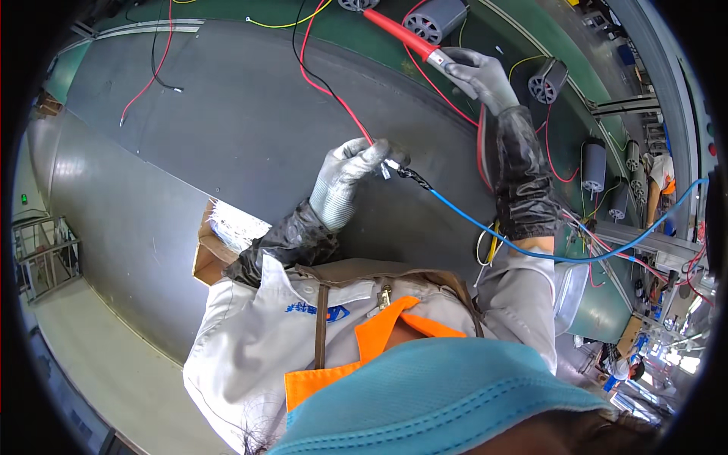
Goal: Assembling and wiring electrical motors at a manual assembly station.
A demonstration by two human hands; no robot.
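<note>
My gloved left hand pinches the end of a red wire just above the grey mat. At its fingertips a metal clip with a black-wrapped end meets the wire; exactly how they join is hidden by the fingers. A blue cable runs from that clip off to the right. My gloved right hand is wrapped round the grey handle of a red test probe. The probe's far tip reaches a grey cylindrical motor at the top edge, and contact is unclear.
Another motor lies beside the probe, and a further one sits right of my right hand. Loose red and black leads lie at the upper left. A cardboard box with white contents stands near my left forearm.
</note>
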